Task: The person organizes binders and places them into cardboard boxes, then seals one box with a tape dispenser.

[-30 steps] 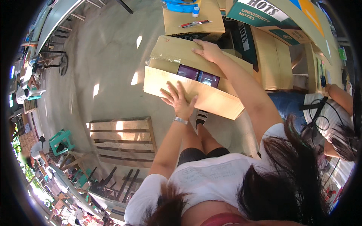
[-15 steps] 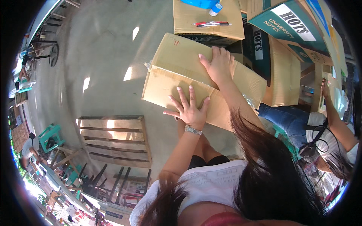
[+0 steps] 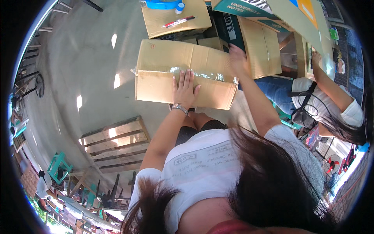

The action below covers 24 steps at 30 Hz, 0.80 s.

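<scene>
A closed brown cardboard box (image 3: 156, 58) is in front of me, with shiny clear tape (image 3: 208, 74) along the seam on its right half. My left hand (image 3: 185, 91) lies flat on the box near that seam, fingers stretched out, a metal watch on the wrist. At the box's far right edge is my right hand (image 3: 238, 61), smeared by motion. Whether it touches the box or grips anything cannot be made out.
Beyond stands another box (image 3: 179, 27) with a pen (image 3: 178, 22), a blue-and-white roll (image 3: 180, 7) and a blue object (image 3: 163, 4) on it. Green-and-brown boxes (image 3: 259, 46) stack at right, beside a co-worker (image 3: 311, 93). A wooden pallet (image 3: 115, 142) lies left.
The box now sits straighter in view. My right hand has left the top of the box for its far right edge. My left hand stays flat on it, with its fingers closer together.
</scene>
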### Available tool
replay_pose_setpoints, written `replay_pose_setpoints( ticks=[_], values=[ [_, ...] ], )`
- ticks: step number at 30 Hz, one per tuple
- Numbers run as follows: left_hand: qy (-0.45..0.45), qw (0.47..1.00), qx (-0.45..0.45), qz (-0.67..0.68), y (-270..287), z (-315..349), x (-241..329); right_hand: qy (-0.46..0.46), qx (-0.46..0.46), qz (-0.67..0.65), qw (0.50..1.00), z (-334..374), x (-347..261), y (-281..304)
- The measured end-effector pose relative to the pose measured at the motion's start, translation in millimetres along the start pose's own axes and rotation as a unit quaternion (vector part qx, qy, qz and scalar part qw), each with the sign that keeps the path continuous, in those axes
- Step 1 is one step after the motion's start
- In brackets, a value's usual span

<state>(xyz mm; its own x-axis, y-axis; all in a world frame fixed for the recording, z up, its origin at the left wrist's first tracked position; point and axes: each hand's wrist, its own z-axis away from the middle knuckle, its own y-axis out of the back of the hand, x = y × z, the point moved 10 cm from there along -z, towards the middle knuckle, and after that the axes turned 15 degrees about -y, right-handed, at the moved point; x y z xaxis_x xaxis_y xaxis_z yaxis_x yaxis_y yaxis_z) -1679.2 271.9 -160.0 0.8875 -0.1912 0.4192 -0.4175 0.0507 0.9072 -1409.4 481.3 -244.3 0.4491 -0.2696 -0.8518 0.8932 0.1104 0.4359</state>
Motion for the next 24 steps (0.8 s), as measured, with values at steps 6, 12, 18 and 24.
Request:
replay_pose_setpoints(
  ticks=[6, 12, 18, 24],
  values=[
    [0.028, 0.999, 0.004, -0.026, -3.7, 6.3, -10.8, -0.033, 0.114, 0.02, 0.993, 64.2, -157.6, 2.7],
    [0.031, 0.997, -0.062, -0.039, 1.2, 7.6, -9.4, 0.433, 0.049, 0.292, 0.852, 22.3, -391.5, -221.6],
    [0.004, 0.999, -0.038, -0.03, 5.2, 5.1, 0.0, 0.296, -0.072, 0.485, 0.819, -79.6, -377.1, -298.1],
    [0.059, 0.998, -0.002, -0.002, -0.7, 12.2, -11.7, 0.346, -0.15, 0.129, 0.917, 61.3, -438.3, -179.2]
  ],
)
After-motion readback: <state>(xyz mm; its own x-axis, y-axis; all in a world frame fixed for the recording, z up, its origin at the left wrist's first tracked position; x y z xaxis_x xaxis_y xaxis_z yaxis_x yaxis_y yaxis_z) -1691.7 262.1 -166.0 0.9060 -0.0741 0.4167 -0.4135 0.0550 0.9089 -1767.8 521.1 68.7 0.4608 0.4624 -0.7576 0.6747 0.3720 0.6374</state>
